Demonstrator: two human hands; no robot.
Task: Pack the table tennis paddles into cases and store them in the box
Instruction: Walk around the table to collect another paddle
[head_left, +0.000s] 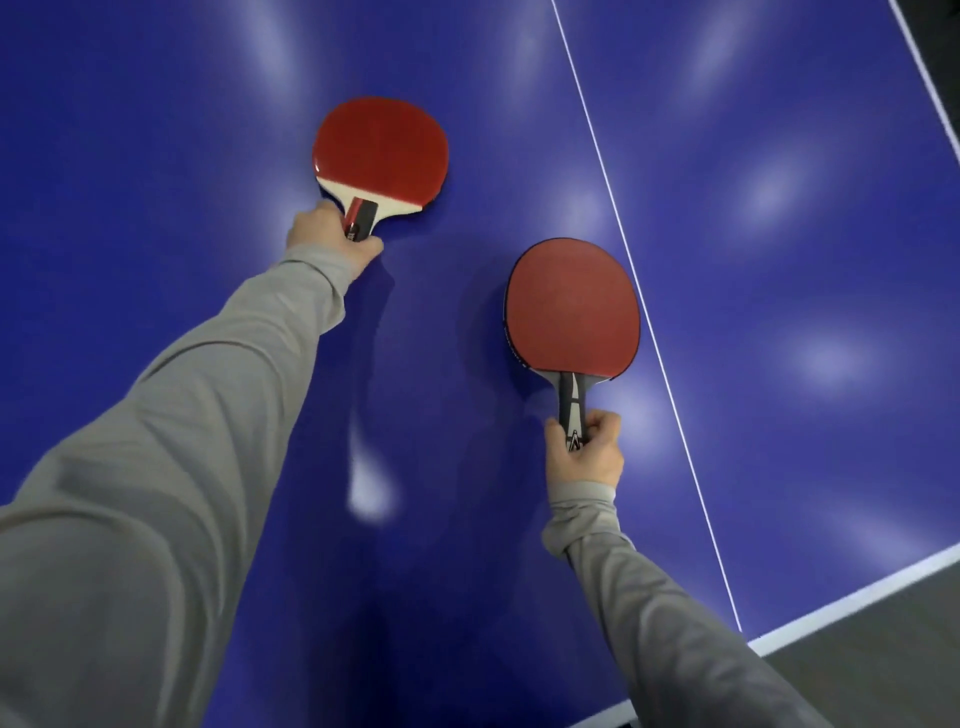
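Hands grip two red paddles (381, 150) (571, 309) by their handles over a glossy blue table (779, 234) with white lines.

Bright overhead light, glossy glare, soft wide-angle edges

Pale, smeared reflections of ceiling lights dot the blue worktop (727, 260), strongest near the lower middle. Soft shadows fall beneath the left sleeve (171, 441) and beside both paddles. The white lines bend toward the frame's edges from lens distortion. The near sleeves look slightly blurred; the centre is sharper.
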